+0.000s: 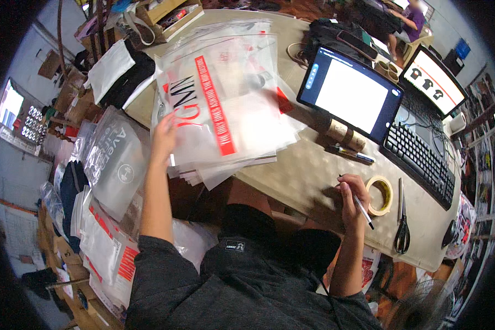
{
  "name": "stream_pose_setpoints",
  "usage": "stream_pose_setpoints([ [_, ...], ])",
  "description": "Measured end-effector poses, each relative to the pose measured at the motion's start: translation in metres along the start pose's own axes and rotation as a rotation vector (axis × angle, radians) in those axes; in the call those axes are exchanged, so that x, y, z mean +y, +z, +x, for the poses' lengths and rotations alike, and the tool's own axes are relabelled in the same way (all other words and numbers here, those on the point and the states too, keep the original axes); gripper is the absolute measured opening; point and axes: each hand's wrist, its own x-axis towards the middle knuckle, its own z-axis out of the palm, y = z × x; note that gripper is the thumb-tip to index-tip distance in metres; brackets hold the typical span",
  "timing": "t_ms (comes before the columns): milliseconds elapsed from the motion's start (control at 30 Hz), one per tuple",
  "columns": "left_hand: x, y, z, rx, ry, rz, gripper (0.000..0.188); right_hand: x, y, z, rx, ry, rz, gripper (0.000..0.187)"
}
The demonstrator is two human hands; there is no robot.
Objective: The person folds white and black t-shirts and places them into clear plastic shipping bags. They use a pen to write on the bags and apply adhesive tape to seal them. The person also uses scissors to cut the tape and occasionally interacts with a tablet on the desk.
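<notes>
A pile of clear plastic bags (247, 124) with red and black print lies on the left part of the table. My left hand (164, 140) is at the pile's left edge, its fingers closed on the border of a bag there. Over the table's front right part, my right hand (353, 201) is closed around a slim white pen (364, 212) with a dark end. Just right of that hand lies a roll of masking tape (388, 196). Beyond it, a tablet (351, 94) with a mostly white screen is propped up on a brown roll-shaped thing (345, 135).
Scissors (403, 234), a marker (355, 154) and a black keyboard (419, 164) lie on the table (291, 179). A monitor (433, 80) stands at the far right. More printed plastic bags (115, 165) hang or lie left of the table. Another person (412, 25) sits at the back right.
</notes>
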Motion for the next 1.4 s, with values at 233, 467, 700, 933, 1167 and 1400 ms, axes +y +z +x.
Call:
stream_pose_setpoints([
  [233,0.05,0.069,-0.007,-0.003,0.735,0.439,0.05,-0.001,0.002,-0.002,0.026,0.035,0.035,0.009],
  [467,0.122,0.085,-0.042,-0.272,0.767,0.491,0.05,0.003,0.005,-0.002,0.005,0.011,0.049,0.01],
  [700,0.031,0.056,0.04,0.163,0.38,0.539,0.06,-0.002,0.003,-0.003,-0.018,0.031,0.007,0.01],
  [933,0.001,0.067,0.034,0.347,0.178,0.946,0.075,0.002,0.002,-0.003,-0.019,0.039,0.029,0.011],
  [1167,0.031,0.084,0.025,0.188,0.388,0.652,0.056,-0.002,0.007,-0.003,-0.029,0.023,0.009,0.011],
  [1400,0.058,0.106,0.01,0.261,0.659,0.327,0.057,-0.002,0.005,-0.005,-0.012,0.001,-0.044,0.013],
])
